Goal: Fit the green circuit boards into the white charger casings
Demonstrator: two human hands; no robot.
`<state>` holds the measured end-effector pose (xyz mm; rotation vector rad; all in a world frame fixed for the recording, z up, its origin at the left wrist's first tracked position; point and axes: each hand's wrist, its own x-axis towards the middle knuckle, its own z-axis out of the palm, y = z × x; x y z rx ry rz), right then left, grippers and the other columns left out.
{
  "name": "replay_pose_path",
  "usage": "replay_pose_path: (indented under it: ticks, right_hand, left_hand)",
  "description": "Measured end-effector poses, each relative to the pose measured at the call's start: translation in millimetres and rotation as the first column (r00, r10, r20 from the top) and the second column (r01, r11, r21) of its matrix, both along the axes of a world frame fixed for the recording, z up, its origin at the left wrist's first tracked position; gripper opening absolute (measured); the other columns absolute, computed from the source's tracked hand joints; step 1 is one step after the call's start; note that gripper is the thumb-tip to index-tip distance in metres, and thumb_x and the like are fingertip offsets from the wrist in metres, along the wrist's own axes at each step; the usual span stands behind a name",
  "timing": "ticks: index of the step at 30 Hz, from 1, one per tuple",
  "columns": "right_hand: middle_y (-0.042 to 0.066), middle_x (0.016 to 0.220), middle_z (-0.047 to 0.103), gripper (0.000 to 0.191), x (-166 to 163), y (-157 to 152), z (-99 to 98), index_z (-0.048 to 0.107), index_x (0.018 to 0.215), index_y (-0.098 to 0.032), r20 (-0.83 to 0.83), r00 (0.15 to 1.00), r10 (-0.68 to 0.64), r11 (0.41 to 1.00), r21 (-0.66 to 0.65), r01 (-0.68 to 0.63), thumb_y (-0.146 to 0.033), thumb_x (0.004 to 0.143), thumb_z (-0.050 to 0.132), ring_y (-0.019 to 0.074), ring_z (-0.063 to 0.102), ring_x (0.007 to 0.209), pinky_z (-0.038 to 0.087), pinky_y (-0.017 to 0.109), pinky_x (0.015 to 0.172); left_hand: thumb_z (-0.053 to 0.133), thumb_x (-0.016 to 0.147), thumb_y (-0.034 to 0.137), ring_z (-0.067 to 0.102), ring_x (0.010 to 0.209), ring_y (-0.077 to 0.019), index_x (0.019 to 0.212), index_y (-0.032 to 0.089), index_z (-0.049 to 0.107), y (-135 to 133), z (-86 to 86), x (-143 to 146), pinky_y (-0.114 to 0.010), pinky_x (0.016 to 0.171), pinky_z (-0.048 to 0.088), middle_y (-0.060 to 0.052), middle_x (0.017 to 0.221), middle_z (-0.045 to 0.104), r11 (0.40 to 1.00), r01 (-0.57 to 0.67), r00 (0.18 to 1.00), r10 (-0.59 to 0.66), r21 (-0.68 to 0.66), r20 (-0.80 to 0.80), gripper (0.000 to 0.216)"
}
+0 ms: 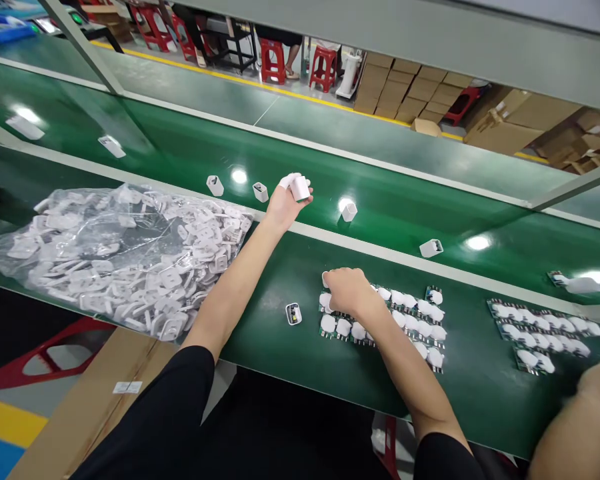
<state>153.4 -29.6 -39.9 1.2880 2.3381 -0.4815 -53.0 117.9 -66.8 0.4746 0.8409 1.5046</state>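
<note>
My left hand (286,200) is closed around a white plastic housing (301,189) above the green conveyor belt, with white covers on some of its fingertips. My right hand (349,291) reaches down over rows of small circuit boards (343,327) topped with white blobs. Its fingers are curled together at the upper left of those rows; whatever they grip is hidden beneath the hand. Between my arms, one housing (293,314) stands on the bench with its open end up and parts showing inside.
A clear plastic bag (145,233) of many white plastic pieces lies at left. Several white housings, such as one (349,212), sit on the conveyor belt (390,220). More circuit boards (543,325) lie at right, near another person's arm (580,427). Metal posts (83,47) cross the view.
</note>
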Motion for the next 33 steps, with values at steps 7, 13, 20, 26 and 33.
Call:
replay_pose_path:
  ticks: [7, 13, 20, 26, 33]
  right_hand:
    - [0.017, 0.130, 0.081, 0.042, 2, 16, -6.0, 0.075, 0.128, -0.019, -0.059, 0.995, 0.082, 0.986, 0.149, -0.072, -0.001, 0.094, 0.059, 0.0335, 0.076, 0.126, 0.052, 0.044, 0.103]
    - [0.015, 0.137, 0.076, 0.043, 2, 28, -21.3, 0.062, 0.138, -0.020, -0.127, 0.992, -0.004, 0.975, 0.220, 0.032, -0.046, 0.106, 0.074, 0.0350, 0.075, 0.124, 0.054, 0.042, 0.095]
    - [0.019, 0.135, 0.073, 0.036, -14, 37, -48.4, 0.056, 0.134, -0.019, -0.183, 0.969, -0.163, 0.934, 0.287, 0.212, -0.048, 0.114, 0.060, 0.0354, 0.074, 0.122, 0.053, 0.041, 0.088]
    - [0.019, 0.136, 0.071, 0.028, -2, 45, -54.6, 0.063, 0.126, -0.018, -0.278, 0.948, -0.154, 0.945, 0.240, 0.223, -0.015, 0.099, 0.067, 0.0344, 0.073, 0.120, 0.054, 0.043, 0.096]
    - [0.011, 0.112, 0.077, 0.020, 19, 53, -36.7, 0.070, 0.103, -0.022, -0.640, 0.730, -0.241, 0.909, 0.114, 0.401, -0.041, 0.099, 0.074, 0.0270, 0.073, 0.098, 0.058, 0.041, 0.091]
  left_hand:
    - [0.089, 0.092, 0.022, 0.074, 0.094, -0.0170, 0.121, 0.022, 0.062, -26, 23.4, 17, -0.031, 0.088, 0.058, -0.003, 0.107, 0.071, 0.991, 0.070, 0.993, -0.058, 0.114, -0.106, 0.040]
    - [0.089, 0.091, 0.016, 0.075, 0.093, -0.0164, 0.123, 0.021, 0.058, -36, 34.8, 19, -0.030, 0.083, 0.059, -0.002, 0.107, 0.073, 0.981, 0.116, 0.988, -0.098, 0.156, -0.116, 0.045]
    - [0.090, 0.084, 0.023, 0.073, 0.086, -0.0155, 0.117, 0.023, 0.052, -40, 36.6, 18, -0.027, 0.069, 0.051, -0.003, 0.107, 0.076, 0.958, 0.183, 0.976, -0.149, 0.220, -0.161, 0.050]
    - [0.085, 0.082, 0.026, 0.072, 0.092, -0.0175, 0.109, 0.023, 0.052, -51, 45.3, 17, -0.032, 0.073, 0.057, -0.003, 0.110, 0.071, 0.890, 0.359, 0.917, -0.280, 0.282, -0.285, 0.042]
    - [0.086, 0.085, 0.033, 0.073, 0.111, -0.0223, 0.127, 0.026, 0.058, -39, 37.6, -9, -0.040, 0.091, 0.067, -0.005, 0.125, 0.068, 0.815, 0.440, 0.787, -0.148, 0.377, -0.599, 0.051]
